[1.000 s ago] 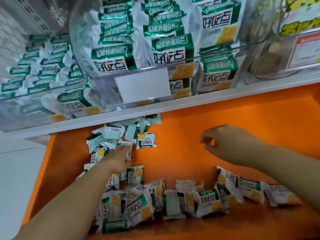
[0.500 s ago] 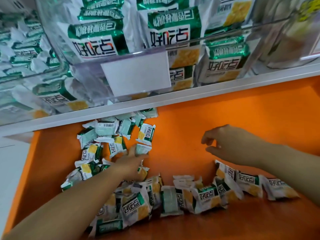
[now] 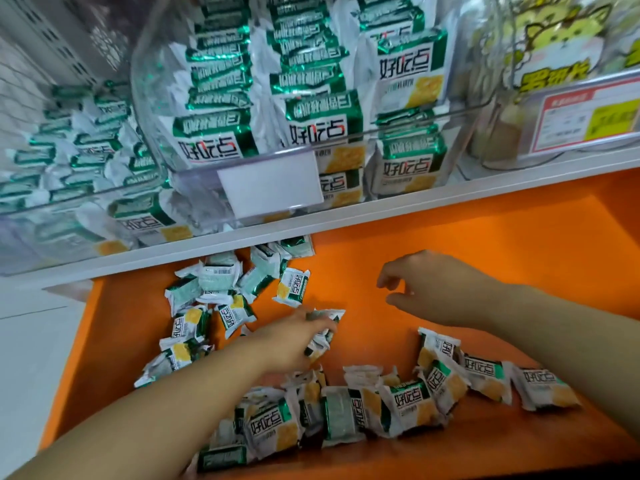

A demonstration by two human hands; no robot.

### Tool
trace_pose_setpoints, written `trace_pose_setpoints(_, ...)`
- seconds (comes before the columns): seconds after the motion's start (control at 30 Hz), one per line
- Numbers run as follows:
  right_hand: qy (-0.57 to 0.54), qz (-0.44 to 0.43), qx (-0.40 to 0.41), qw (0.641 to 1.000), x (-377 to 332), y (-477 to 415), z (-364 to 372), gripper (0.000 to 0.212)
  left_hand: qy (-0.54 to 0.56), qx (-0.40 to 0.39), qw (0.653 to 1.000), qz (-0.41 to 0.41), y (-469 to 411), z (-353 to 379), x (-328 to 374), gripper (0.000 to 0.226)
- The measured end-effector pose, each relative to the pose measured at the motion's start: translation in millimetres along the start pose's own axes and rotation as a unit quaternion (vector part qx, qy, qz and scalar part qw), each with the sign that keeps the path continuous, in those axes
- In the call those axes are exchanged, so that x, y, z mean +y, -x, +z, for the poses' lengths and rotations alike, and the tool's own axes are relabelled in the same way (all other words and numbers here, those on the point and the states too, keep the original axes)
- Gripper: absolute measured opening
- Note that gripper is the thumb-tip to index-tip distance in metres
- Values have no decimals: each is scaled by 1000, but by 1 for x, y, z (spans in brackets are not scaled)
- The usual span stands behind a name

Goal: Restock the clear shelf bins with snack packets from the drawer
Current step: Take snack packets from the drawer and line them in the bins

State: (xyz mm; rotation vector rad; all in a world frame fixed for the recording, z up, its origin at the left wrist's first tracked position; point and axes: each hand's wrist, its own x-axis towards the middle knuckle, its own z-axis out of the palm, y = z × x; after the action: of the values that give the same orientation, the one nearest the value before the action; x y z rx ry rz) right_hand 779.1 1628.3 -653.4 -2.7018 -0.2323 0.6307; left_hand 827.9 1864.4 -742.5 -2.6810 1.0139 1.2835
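Several small green, white and yellow snack packets (image 3: 291, 286) lie scattered in the open orange drawer (image 3: 485, 258), in a cluster at the back left and a row along the front. My left hand (image 3: 294, 337) is in the middle of the drawer and grips a crumpled packet (image 3: 323, 329), a little blurred. My right hand (image 3: 429, 289) hovers above bare drawer floor to the right, fingers loosely curled, holding nothing. Above, the clear shelf bin (image 3: 194, 188) in the middle holds rows of the same packets behind a blank label holder (image 3: 270, 183).
A second clear bin (image 3: 20, 209) of packets sits at the left on the white shelf (image 3: 450, 199). At the right a bin holds yellow cartoon packets (image 3: 554, 57) with a red and yellow price tag (image 3: 588, 121). White floor (image 3: 31, 341) lies left of the drawer.
My left hand has pulled back from the rear cluster toward the drawer's middle, now gripping a packet. My right hand has stayed hovering in about the same place.
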Motion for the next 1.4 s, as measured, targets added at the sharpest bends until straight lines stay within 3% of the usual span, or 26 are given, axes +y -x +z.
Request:
trace_pose_setpoints(0.3,-42,-48,2,998,-41,43,-36,47,110,82,985,100,95,-66,70,65)
trace_pose_setpoints(0.6,-290,-119,55,948,-63,102,-63,48,118,205,962,133,173,-89,113,60)
trace_pose_setpoints(0.8,-219,-122,194,948,-63,112,-61,30,158,255,941,155,177,-82,126,71)
trace_pose_setpoints(1.0,-235,-36,229,944,-45,105,-77,26,249,360,892,112,177,-91,110,72)
trace_pose_setpoints(1.17,-336,-36,190,922,-46,96,-85,37,283,371,882,62,171,-94,105,63)
trace_pose_setpoints(1.4,-384,-79,109,913,-51,102,-88,25,332,321,886,36,166,-96,97,63)
